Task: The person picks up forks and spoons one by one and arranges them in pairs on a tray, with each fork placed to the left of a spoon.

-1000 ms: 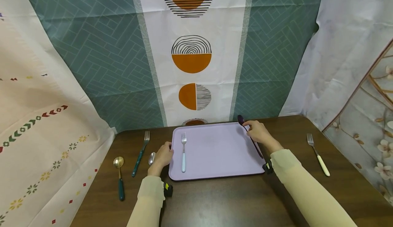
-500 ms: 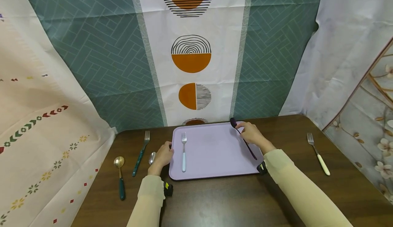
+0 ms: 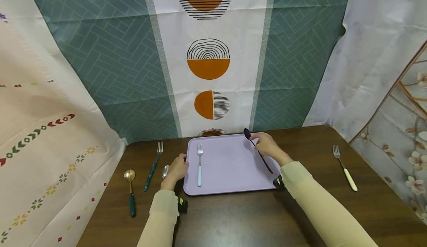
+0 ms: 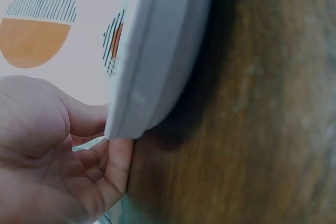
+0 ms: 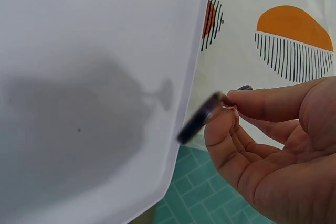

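Observation:
My left hand (image 3: 176,168) holds the left rim of a lilac tray (image 3: 227,169); in the left wrist view the thumb lies at the rim and fingers reach under it. My right hand (image 3: 268,145) pinches a dark purple spoon (image 3: 265,163) by its handle over the tray's right part, the bowl pointing to the far edge. In the right wrist view, thumb and fingertips meet on the handle (image 5: 199,119), and a shadow falls on the tray. A fork with a pale blue handle (image 3: 199,171) lies on the tray's left side.
Left of the tray lie a silver spoon (image 3: 165,171) partly hidden by my left hand, a fork with a dark green handle (image 3: 152,171) and a gold spoon with a green handle (image 3: 132,198). A cream-handled fork (image 3: 348,176) lies far right. A patterned cloth (image 3: 213,69) hangs behind the table.
My right hand has carried the purple spoon leftward, from the tray's right edge further over the tray. The left hand and the tray have stayed in place.

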`<state>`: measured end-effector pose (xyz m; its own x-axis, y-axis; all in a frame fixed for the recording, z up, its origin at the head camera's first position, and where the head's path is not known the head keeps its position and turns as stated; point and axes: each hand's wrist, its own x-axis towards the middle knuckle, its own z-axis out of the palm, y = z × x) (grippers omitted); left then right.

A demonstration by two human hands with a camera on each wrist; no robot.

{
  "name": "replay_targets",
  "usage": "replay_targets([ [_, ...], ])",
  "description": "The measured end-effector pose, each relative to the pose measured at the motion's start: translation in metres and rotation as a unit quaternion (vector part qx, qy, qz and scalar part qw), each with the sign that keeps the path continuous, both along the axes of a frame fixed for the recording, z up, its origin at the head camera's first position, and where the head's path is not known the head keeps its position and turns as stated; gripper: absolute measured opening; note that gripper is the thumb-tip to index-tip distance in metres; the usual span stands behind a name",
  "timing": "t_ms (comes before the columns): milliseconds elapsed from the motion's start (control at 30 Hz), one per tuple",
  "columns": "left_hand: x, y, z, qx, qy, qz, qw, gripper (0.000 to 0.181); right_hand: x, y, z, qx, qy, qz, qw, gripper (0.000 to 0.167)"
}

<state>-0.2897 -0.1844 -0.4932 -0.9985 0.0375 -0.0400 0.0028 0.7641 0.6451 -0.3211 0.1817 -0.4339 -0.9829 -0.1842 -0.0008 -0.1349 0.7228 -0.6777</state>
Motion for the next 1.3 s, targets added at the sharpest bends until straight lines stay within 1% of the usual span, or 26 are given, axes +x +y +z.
replay_targets([
  [167, -0.002, 0.0, 0.0, -0.006, -0.004, 0.002, 1.0, 0.043, -0.002, -0.006, 0.0, 0.007, -0.002, 0.007, 1.0, 0.05],
  [400, -0.004, 0.0, 0.003, 0.0, -0.006, 0.0, 1.0, 0.042, -0.004, -0.016, 0.0, 0.01, -0.007, 0.01, 0.9999, 0.053],
  [633, -0.004, 0.002, 0.002, 0.002, -0.012, -0.001, 0.9999, 0.043, -0.004, -0.027, -0.002, 0.001, -0.011, 0.009, 0.9999, 0.052],
  [833, -0.003, 0.004, 0.003, -0.001, -0.008, -0.002, 1.0, 0.043, -0.005, -0.037, -0.003, 0.004, -0.006, 0.009, 0.9999, 0.052],
  [1133, -0.004, 0.002, 0.001, -0.003, -0.009, -0.001, 1.0, 0.043, -0.003, -0.045, -0.004, 0.001, -0.008, 0.005, 1.0, 0.052],
  [1300, -0.003, 0.0, -0.001, -0.003, -0.008, -0.001, 1.0, 0.044, -0.002, -0.053, -0.006, -0.009, -0.018, 0.013, 0.9997, 0.053],
])
